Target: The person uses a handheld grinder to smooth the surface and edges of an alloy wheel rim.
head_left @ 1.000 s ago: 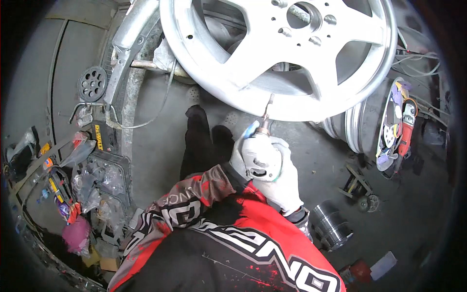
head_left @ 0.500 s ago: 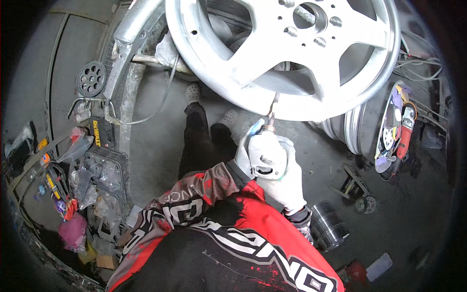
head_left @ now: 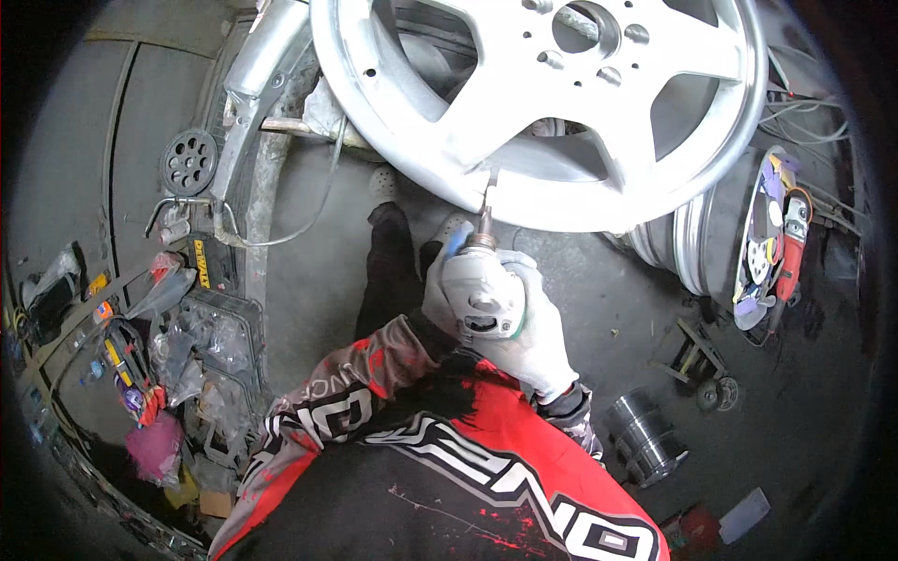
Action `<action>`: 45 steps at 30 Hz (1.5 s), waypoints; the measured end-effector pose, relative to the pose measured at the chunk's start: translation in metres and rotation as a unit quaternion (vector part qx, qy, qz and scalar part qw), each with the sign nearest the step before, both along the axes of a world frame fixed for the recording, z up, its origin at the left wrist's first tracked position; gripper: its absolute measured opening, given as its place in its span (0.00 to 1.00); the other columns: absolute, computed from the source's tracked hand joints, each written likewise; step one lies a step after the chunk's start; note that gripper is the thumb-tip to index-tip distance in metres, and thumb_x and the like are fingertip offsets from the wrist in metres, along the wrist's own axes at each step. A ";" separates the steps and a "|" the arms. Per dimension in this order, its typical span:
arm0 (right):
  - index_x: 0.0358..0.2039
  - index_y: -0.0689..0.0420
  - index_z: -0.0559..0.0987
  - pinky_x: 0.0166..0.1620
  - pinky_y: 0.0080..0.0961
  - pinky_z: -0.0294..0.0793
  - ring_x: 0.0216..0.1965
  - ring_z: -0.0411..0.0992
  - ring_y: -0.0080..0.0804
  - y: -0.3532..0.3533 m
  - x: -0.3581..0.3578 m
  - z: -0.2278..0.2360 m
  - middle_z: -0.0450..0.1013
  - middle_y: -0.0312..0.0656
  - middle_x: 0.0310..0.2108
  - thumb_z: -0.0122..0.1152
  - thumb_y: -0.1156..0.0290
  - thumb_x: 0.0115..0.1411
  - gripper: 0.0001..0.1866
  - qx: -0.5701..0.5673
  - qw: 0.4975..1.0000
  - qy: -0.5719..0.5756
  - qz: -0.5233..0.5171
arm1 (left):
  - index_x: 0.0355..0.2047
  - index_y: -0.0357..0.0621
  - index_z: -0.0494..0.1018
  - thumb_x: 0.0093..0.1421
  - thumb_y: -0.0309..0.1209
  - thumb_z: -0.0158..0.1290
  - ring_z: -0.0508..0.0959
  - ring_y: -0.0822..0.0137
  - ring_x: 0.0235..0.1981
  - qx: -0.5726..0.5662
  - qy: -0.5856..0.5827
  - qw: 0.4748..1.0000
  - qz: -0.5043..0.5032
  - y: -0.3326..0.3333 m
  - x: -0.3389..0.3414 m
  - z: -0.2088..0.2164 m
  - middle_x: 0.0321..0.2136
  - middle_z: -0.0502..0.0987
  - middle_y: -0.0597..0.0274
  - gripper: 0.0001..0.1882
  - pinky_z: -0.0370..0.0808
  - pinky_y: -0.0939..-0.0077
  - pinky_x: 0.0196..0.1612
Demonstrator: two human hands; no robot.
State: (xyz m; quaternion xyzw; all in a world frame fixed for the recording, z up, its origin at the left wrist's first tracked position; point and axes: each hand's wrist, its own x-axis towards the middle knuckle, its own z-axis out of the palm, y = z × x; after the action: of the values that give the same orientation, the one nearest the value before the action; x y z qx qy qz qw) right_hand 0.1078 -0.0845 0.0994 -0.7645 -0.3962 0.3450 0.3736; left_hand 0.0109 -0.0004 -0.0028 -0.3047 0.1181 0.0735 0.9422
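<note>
A large silver alloy wheel (head_left: 526,112) with broad spokes fills the top of the view, tilted toward me. In front of its lower edge I hold a grey-white die grinder (head_left: 483,288), its slim shaft pointing up at the rim. The tip lies against or just over the rim below a spoke; contact cannot be made out. My left hand (head_left: 438,297), in a pale glove with bluish fingertips, wraps the tool's left side. My right hand (head_left: 538,344), in a white glove, grips it from the right.
At the right stand another wheel (head_left: 690,245) and a rack of sanding discs (head_left: 760,245) beside a red angle grinder (head_left: 793,245). A wire spool (head_left: 645,438) sits on the floor. Cluttered plastic bins (head_left: 220,327) line the left, near a metal frame with a hanging cable (head_left: 323,201).
Both hands and the die grinder have shifted left and slightly down, taking the tip leftward along the rim. The view has moved a little; the grip looks the same.
</note>
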 end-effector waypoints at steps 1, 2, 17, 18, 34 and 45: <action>0.53 0.55 0.71 0.48 0.39 0.80 0.46 0.79 0.53 -0.005 0.000 0.001 0.77 0.48 0.50 0.80 0.67 0.47 0.34 -0.020 1.000 0.007 -0.009 | 0.51 0.25 0.72 0.66 0.67 0.40 0.78 0.42 0.50 -0.001 -0.001 1.000 -0.002 -0.001 0.003 0.002 0.48 0.78 0.38 0.47 0.72 0.49 0.59; 0.53 0.55 0.71 0.48 0.39 0.80 0.46 0.79 0.53 -0.009 0.003 0.002 0.77 0.48 0.50 0.80 0.67 0.47 0.34 -0.022 1.000 0.005 -0.010 | 0.51 0.24 0.72 0.67 0.66 0.40 0.78 0.42 0.48 0.046 0.038 0.998 -0.032 -0.003 0.009 0.006 0.46 0.78 0.38 0.46 0.73 0.49 0.58; 0.55 0.54 0.69 0.47 0.41 0.81 0.47 0.79 0.54 -0.007 0.007 -0.005 0.76 0.48 0.52 0.81 0.65 0.46 0.38 -0.042 0.999 0.010 0.006 | 0.49 0.29 0.72 0.66 0.68 0.39 0.77 0.43 0.51 0.055 0.041 0.996 -0.048 0.000 0.011 -0.009 0.48 0.77 0.42 0.44 0.70 0.47 0.62; 0.55 0.54 0.69 0.47 0.41 0.81 0.47 0.79 0.54 -0.004 0.008 -0.005 0.76 0.48 0.52 0.81 0.65 0.46 0.38 -0.041 0.999 0.010 0.002 | 0.47 0.31 0.72 0.65 0.69 0.39 0.76 0.44 0.50 0.119 0.112 0.982 -0.095 0.006 0.008 0.008 0.47 0.77 0.44 0.44 0.70 0.47 0.61; 0.62 0.58 0.67 0.55 0.31 0.78 0.54 0.79 0.36 -0.020 0.021 0.013 0.77 0.50 0.53 0.78 0.73 0.47 0.42 -0.130 0.989 0.044 -0.045 | 0.53 0.19 0.70 0.68 0.60 0.44 0.80 0.45 0.48 0.051 0.084 0.994 -0.038 -0.024 0.027 -0.012 0.46 0.79 0.37 0.43 0.75 0.54 0.58; 0.56 0.55 0.69 0.48 0.40 0.81 0.48 0.79 0.54 0.002 0.019 0.007 0.75 0.50 0.53 0.79 0.70 0.47 0.38 -0.008 0.999 0.042 0.013 | 0.57 0.21 0.68 0.68 0.65 0.39 0.80 0.46 0.50 0.078 0.089 0.992 -0.041 -0.001 0.012 0.000 0.48 0.79 0.39 0.48 0.75 0.53 0.59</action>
State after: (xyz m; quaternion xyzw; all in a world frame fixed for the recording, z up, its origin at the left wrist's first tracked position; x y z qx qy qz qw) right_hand 0.1266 -0.0826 0.1063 -0.7474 -0.3874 0.3846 0.3787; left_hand 0.0226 -0.0016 -0.0023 -0.2178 0.2078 0.0710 0.9510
